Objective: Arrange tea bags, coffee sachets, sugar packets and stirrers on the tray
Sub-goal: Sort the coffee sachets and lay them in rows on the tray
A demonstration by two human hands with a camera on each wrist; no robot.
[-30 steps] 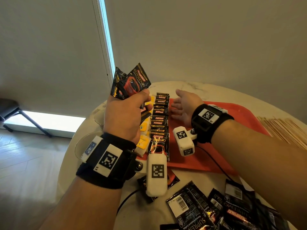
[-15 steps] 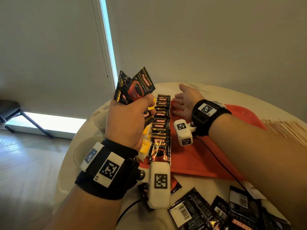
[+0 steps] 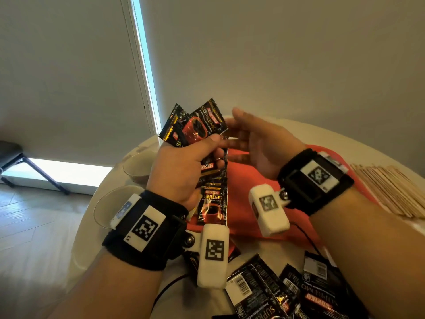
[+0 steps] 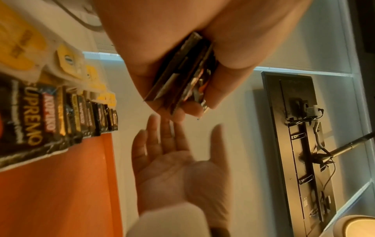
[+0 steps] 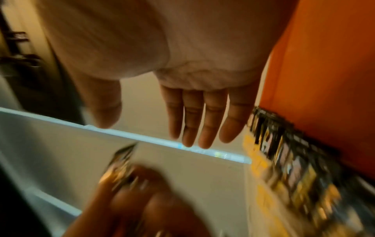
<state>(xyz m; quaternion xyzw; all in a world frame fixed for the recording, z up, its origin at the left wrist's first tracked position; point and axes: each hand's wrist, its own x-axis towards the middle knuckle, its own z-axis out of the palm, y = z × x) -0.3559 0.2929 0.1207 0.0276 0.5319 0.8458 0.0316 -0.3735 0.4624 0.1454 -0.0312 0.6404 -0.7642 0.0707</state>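
1. Head view: the left hand point(image 3: 181, 171) grips a fan of Kopiko Supremo coffee sachets point(image 3: 197, 125) above the red tray point(image 3: 243, 203). The right hand point(image 3: 257, 143) reaches toward the fan with fingers extended and empty. A row of coffee sachets point(image 3: 212, 203) lies along the tray's left side. Step in hand: coffee sachet placement.
2. Left wrist view: the sachet stack sits clamped between thumb and fingers; yellow tea bags point(image 4: 69, 61) lie beside the row.
3. Right wrist view: blurred; the right fingers point(image 5: 202, 118) are straight, close together. Next move, by judgement: pinch 1 sachet off and extend the row.
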